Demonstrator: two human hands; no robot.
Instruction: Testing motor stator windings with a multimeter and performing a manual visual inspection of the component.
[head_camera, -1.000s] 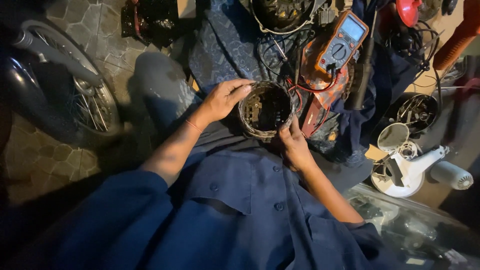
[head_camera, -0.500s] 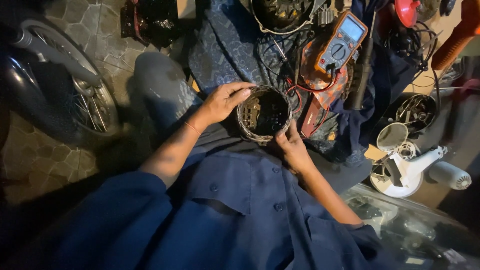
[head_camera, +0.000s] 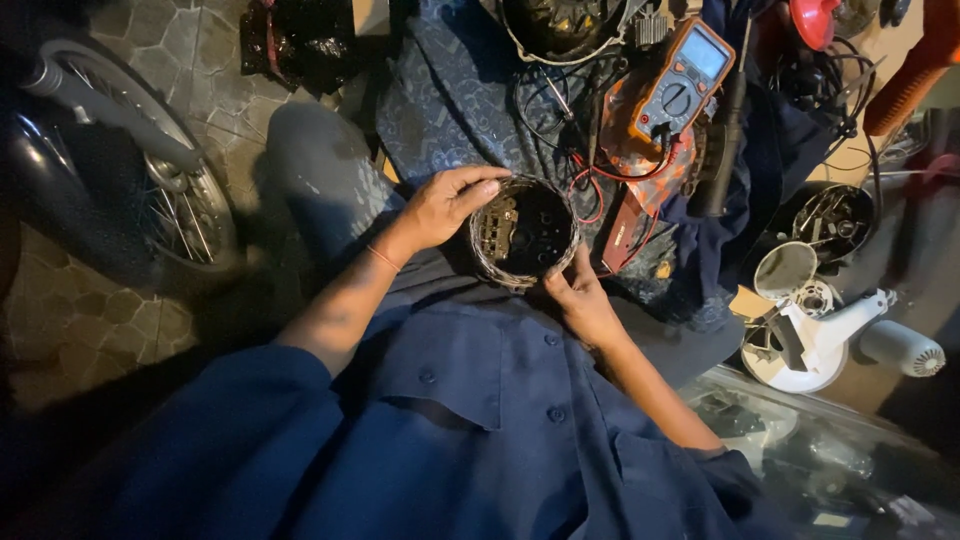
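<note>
I see a round motor stator ring (head_camera: 523, 233) with wire coils around it, held over the person's lap, just above the dark blue shirt (head_camera: 470, 420). The left hand (head_camera: 440, 208) wraps over the ring's left and top edge, fingers closed on it. The right hand (head_camera: 580, 300) holds the ring's lower right edge, thumb and fingers pinched on the rim. Just beside the ring, up and to the right, red wires (head_camera: 590, 190) lead to an orange multimeter (head_camera: 680, 85). It lies on a dark patterned cloth (head_camera: 450, 100). Far to the right lies a white fan part (head_camera: 815, 335), with a black round part (head_camera: 835, 220) above it. Far to the left stands a motorbike wheel (head_camera: 180, 200) on the stone floor (head_camera: 60, 320).
</note>
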